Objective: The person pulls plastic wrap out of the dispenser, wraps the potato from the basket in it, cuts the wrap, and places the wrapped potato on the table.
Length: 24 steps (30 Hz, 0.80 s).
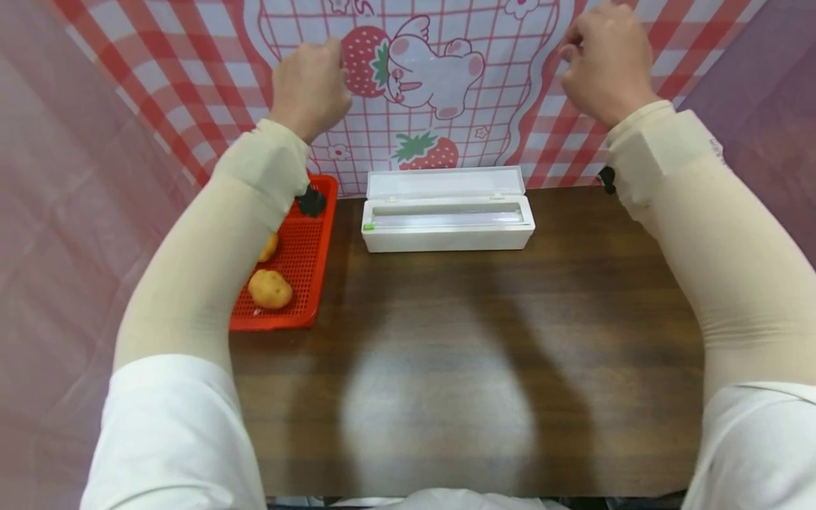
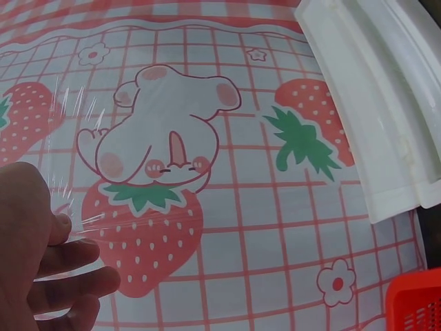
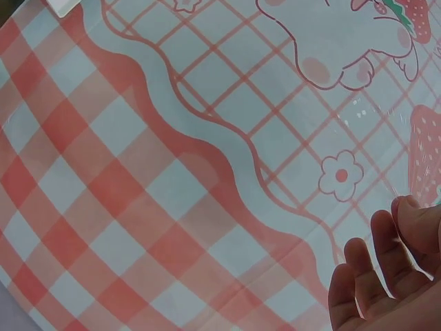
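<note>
Both hands are raised in front of the patterned cloth, held wide apart. My left hand [image 1: 310, 88] pinches clear cling film [image 2: 72, 207] between thumb and index finger, the other fingers loosely bent. In the right wrist view, thumb and forefinger of my right hand [image 3: 393, 265] pinch the film as well. Thin glints and creases run from both pinches; the sheet is nearly invisible in the head view. Below and between the hands, a white cling film dispenser [image 1: 449, 243] stands on the table, its lid [image 1: 445, 183] raised and a roll [image 1: 446, 215] showing inside.
A red plastic basket [image 1: 325, 244] stands at the left of the brown wooden table [image 1: 440, 354], partly behind the left forearm. Potatoes [image 1: 270, 290] lie in it. The red-and-white cloth [image 1: 357, 145] hangs at the table's back edge, with pinkish sheets [image 1: 57, 283] at the sides.
</note>
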{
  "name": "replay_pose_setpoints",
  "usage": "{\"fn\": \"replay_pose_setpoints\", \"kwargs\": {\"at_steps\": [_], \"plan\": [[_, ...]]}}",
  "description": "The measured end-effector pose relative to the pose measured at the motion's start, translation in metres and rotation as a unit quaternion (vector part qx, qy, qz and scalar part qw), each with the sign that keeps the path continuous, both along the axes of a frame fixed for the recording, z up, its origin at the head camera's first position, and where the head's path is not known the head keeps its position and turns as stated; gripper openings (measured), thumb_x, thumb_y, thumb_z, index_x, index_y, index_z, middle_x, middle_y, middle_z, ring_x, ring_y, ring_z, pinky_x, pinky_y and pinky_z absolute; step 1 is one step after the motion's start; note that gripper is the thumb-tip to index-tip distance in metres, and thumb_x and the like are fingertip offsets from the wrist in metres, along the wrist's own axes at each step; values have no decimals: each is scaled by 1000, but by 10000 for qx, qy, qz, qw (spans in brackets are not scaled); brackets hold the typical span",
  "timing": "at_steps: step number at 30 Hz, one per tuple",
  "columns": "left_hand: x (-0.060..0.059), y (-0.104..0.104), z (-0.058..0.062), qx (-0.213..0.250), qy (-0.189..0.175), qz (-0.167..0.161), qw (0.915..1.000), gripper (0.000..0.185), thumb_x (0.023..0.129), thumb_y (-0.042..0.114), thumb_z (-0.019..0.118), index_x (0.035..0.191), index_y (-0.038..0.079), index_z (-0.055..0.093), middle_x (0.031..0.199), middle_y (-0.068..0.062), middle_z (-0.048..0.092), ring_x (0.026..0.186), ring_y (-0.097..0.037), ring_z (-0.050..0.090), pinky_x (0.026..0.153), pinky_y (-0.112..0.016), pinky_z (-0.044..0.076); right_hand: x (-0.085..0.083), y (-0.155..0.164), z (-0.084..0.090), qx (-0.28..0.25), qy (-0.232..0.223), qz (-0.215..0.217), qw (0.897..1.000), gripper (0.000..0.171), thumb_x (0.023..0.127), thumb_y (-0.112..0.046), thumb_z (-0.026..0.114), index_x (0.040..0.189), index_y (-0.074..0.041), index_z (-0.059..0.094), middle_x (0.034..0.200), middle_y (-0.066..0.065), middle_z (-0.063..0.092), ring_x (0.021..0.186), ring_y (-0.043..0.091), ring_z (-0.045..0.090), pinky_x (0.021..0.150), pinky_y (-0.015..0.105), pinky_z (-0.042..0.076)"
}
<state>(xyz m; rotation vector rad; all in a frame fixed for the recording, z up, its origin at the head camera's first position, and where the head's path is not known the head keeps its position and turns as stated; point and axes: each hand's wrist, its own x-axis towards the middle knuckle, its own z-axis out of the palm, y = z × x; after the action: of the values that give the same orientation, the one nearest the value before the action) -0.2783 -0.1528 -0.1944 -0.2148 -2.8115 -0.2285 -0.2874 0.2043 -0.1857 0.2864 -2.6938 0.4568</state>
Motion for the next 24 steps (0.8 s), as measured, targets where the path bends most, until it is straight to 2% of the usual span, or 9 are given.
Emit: {"fn": "replay_pose_setpoints", "kwargs": {"at_steps": [5,12,18,24], "plan": [[0,2,5,-38,-26,70,10000,37,108,24,41,136,4,52,120,-16,66,93,-28,63,78,-37,52,0,2,3,72,206,45,9998,37,105,-13,41,119,13,63,123,27,56,128,41,44,110,55,34],[2,4,11,-32,40,87,9999,38,108,24,39,138,4,50,122,-17,66,99,-29,64,84,-39,54,7,2,10,-7,188,97,9998,40,106,-15,37,123,12,61,128,26,57,122,41,50,103,54,43],[2,3,15,-98,15,125,9999,38,108,25,39,139,4,49,125,-17,65,102,-31,65,86,-41,54,15,1,17,-123,98,64,9999,41,106,-17,34,129,5,61,136,20,57,127,36,52,107,49,44],[4,2,21,-41,17,116,9999,39,108,24,37,141,6,47,128,-17,63,104,-31,63,87,-41,53,13,3,20,-267,134,0,9996,39,105,-16,36,134,-2,59,137,17,56,127,33,51,110,41,41]]}}
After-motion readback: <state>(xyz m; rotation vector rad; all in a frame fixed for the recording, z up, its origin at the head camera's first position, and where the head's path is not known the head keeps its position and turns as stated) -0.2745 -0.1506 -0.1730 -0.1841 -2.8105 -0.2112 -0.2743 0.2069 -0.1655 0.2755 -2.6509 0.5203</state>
